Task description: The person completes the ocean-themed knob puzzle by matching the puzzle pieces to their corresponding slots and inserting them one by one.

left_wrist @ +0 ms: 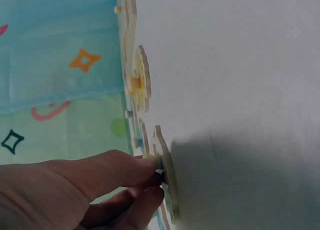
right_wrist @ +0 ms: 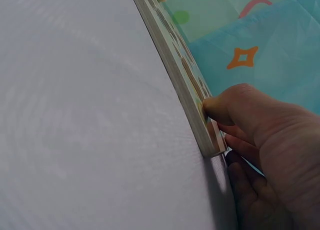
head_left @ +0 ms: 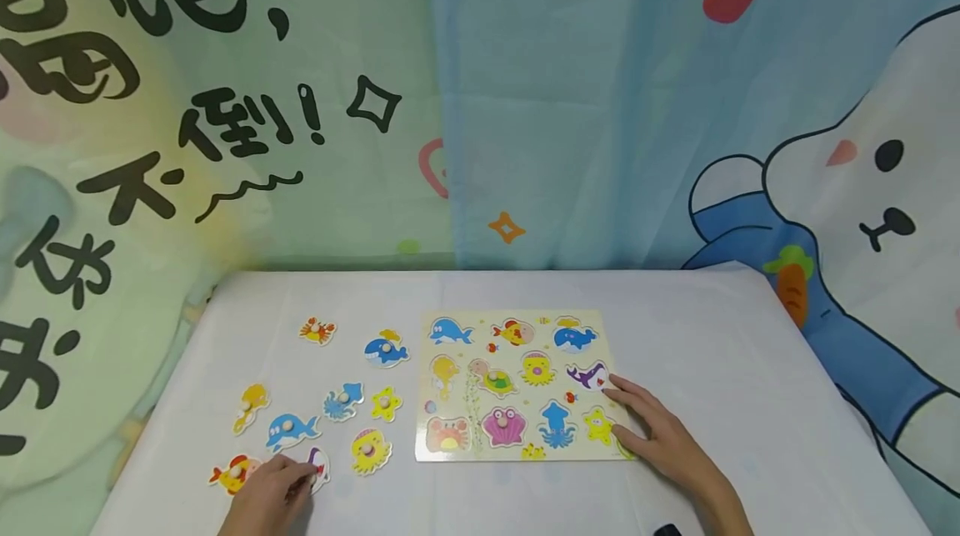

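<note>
A wooden sea-animal puzzle board (head_left: 517, 315) lies flat in the middle of the white table. Several loose animal pieces lie to its left, among them a crab (head_left: 317, 330), a blue whale (head_left: 386, 350) and a yellow octopus (head_left: 370, 451). My left hand (head_left: 300, 482) pinches the small knob of a white-and-purple piece (head_left: 321, 463) at the near left. In the left wrist view my left hand (left_wrist: 155, 171) holds that piece (left_wrist: 169, 190) down on the table. My right hand (head_left: 611, 413) rests on the board's near right corner, thumb (right_wrist: 212, 107) on the board's (right_wrist: 172, 60) top face.
A printed cartoon curtain (head_left: 525, 102) hangs right behind the table. The table's left edge (head_left: 150, 428) runs close to the loose pieces. A small black object (head_left: 666, 529) shows at the bottom edge, by my right forearm.
</note>
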Available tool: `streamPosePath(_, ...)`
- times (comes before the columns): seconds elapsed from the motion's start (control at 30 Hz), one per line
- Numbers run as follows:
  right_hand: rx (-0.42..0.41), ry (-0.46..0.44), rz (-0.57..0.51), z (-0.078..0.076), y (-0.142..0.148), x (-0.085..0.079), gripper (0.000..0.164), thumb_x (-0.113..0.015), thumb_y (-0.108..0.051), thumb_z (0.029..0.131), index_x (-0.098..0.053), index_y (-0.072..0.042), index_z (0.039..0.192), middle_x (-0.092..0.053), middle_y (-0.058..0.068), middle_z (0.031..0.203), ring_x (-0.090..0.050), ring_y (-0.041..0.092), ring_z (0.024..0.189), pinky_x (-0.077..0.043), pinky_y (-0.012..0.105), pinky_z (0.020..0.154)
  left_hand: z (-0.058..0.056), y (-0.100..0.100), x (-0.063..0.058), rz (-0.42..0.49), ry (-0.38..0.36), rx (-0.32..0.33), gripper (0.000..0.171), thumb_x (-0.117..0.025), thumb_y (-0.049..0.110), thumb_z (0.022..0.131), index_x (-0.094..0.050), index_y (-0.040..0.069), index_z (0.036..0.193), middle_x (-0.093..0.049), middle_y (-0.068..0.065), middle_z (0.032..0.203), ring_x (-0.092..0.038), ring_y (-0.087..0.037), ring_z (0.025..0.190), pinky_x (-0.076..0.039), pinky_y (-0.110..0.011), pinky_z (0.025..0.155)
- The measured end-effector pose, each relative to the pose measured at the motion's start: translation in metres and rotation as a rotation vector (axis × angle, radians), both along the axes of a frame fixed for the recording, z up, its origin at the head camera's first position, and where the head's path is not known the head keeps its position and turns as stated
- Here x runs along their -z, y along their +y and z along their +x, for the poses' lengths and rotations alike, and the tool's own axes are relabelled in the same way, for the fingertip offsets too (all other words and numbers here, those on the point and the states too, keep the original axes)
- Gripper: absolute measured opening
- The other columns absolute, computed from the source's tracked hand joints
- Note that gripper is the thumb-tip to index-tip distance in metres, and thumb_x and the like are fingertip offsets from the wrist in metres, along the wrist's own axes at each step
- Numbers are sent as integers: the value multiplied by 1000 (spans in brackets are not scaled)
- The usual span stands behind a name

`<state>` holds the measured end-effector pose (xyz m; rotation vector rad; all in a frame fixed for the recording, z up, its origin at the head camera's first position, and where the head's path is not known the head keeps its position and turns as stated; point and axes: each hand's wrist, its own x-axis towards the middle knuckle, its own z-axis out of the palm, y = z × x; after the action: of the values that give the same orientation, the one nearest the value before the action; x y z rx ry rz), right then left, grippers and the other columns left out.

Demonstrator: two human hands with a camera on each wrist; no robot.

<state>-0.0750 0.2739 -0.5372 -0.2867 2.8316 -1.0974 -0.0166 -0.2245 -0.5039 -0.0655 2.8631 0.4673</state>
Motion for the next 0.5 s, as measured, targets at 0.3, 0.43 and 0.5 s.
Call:
streamPosePath(0.3, 20, -18, -1, -3, -2, -1, 51, -70, -28, 86, -55, -11, 132, -35, 14, 154, -30, 43, 141, -29, 64, 109, 2, 4, -2, -21, -34, -17, 33, -75, 27, 81, -75, 6, 107, -56, 2, 85, -46, -13, 76, -43, -25, 66)
streamPosePath(0.43, 20, -18, -3, -2, -2, -1, 51, -71, -28, 86, -55, -10, 132, -35, 15, 154, -29, 44, 141, -29, 63, 109, -1, 6, 0, -26, -42, -42, 29, -75, 23, 82, -75, 3, 104, -58, 1, 83, -47, -13, 74, -45, -27, 67)
streamPosePath(0.5, 21, -20, 2, -2, -3, -1, 51, -71, -27, 86, -55, -10, 131, -36, 15, 153, -30, 44, 141, -29, 63, 109, -1, 7, 2, -22, -44, -63, 26, -75, 21, 82, -75, 2, 101, -59, 0, 83, -48, -13, 73, -48, -28, 68)
